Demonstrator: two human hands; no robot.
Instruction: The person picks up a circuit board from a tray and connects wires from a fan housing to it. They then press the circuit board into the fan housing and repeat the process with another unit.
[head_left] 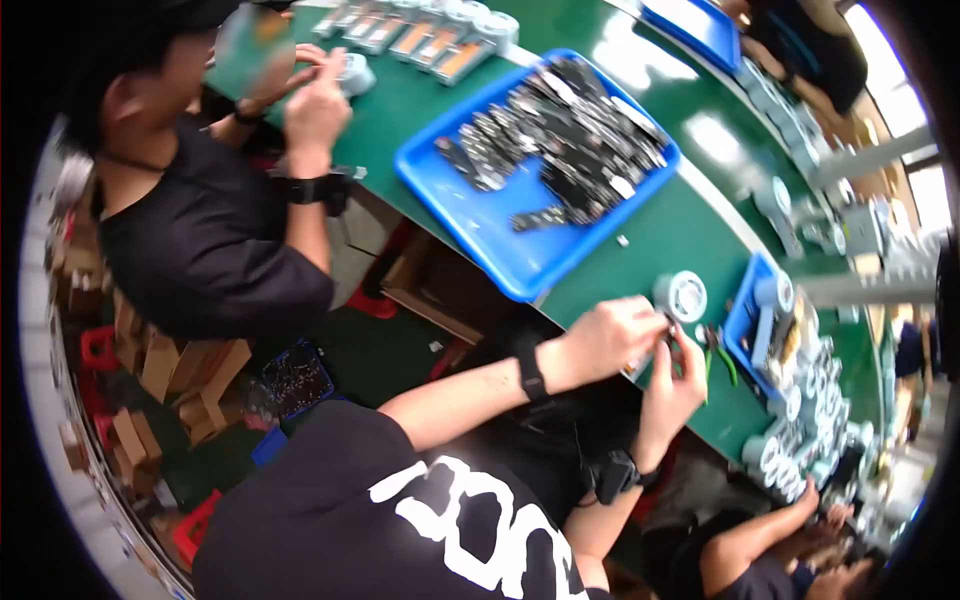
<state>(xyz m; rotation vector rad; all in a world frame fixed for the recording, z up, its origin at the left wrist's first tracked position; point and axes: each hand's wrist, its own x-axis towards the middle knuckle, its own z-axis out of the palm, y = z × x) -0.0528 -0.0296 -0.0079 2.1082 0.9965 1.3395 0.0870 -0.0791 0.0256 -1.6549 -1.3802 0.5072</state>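
Both of my hands meet at the edge of the green table, fingertips close together. My left hand is closed in a pinch, its fingers around something small and dark that is too small to make out. My right hand pinches at the same spot from the near side. Just beyond the fingertips sits a pale grey round housing with a ring-shaped face. Pliers with green handles lie to the right of my hands.
A large blue tray of dark, strip-like parts stands ahead on the green table. At right are a smaller blue tray and many grey housings. A co-worker works at left; another person's arm shows lower right.
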